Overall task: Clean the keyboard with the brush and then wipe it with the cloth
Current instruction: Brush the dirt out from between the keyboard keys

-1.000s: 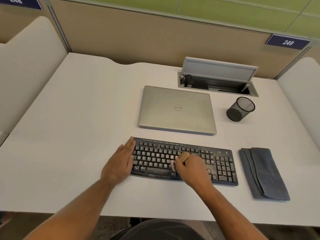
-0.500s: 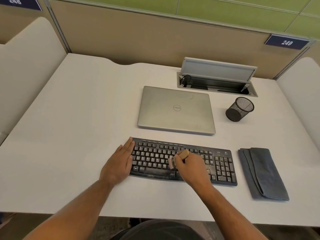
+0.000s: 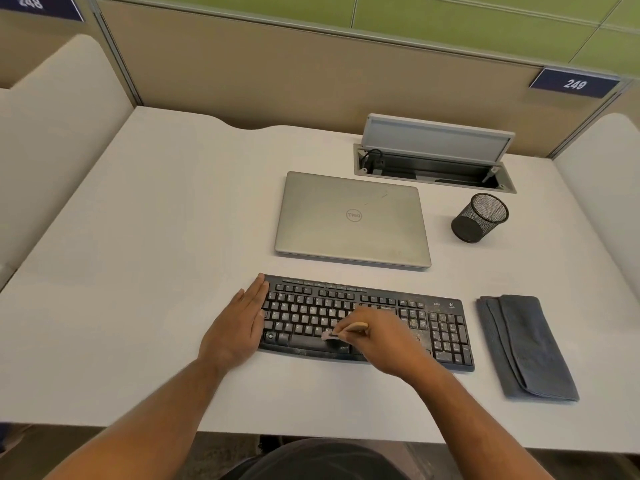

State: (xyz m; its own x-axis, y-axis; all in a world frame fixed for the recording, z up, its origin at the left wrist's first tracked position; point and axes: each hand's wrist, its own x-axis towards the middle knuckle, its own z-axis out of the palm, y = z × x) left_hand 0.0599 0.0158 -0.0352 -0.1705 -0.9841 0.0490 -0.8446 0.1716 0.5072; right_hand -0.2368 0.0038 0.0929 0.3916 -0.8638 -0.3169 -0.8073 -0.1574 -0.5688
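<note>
Brush (image 3: pixel 341 331) in right hand (image 3: pixel 384 341), bristles left, handle right, over keyboard (image 3: pixel 446 337).

You face a white rounded bench (image 3: pixel 145 258); behind it stands a beige fabric partition (image 3: pixel 277 77) topped with green panels (image 3: pixel 450 15).

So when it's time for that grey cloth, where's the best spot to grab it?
Probably the folded cloth's near end, pinched from above with the right hand. It lies flat on the desk, right of the keyboard, its layered edges exposed and unobstructed.
</note>
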